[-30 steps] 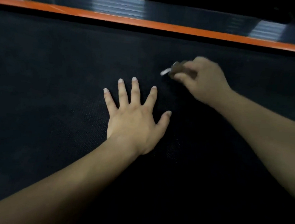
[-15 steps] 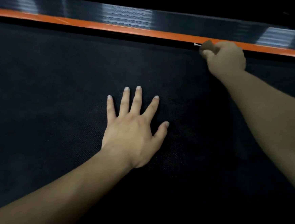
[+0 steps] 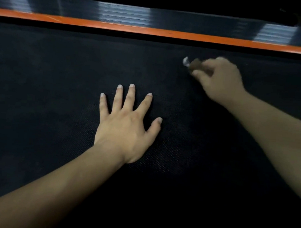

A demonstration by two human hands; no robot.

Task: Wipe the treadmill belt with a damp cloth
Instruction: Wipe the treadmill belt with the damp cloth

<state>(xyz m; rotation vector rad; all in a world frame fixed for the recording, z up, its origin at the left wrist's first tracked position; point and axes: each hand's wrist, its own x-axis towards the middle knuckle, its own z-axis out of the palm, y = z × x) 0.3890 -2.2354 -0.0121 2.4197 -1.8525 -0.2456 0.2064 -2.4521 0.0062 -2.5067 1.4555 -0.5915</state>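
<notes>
The person is leaning low over the treadmill belt (image 3: 57, 92), a wide black textured surface that fills nearly everything in sight. The left hand (image 3: 127, 128) lies palm-down near the middle of it, fingers (image 3: 131, 96) straight and splayed wide and holding nothing. To me that looks like a prop, taking the body's weight and perhaps stopping the belt from sliding under the rubbing.

The right hand (image 3: 220, 79) is out to the far right. Its fingers (image 3: 199, 73) are curled tight round a small brownish cloth (image 3: 196, 64), bunched into a wad that pokes out past the knuckles towards the left. A pale tag (image 3: 185, 61) sticks out of the wad's end. The hand and cloth are blurred, so I cannot tell how much of the cloth is actually pressed to the belt, though it sits right down at the surface. Balling the cloth up like that would put the pressure on one small spot.

The cloth is a little short of the belt's far edge, where an orange strip (image 3: 117, 26) runs from left to right, with a dark ribbed side rail (image 3: 189, 18) beyond it. The belt is too dark to show which parts are damp or done. I would guess the far right section is being wiped, with the near half and the left side possibly still to come.
</notes>
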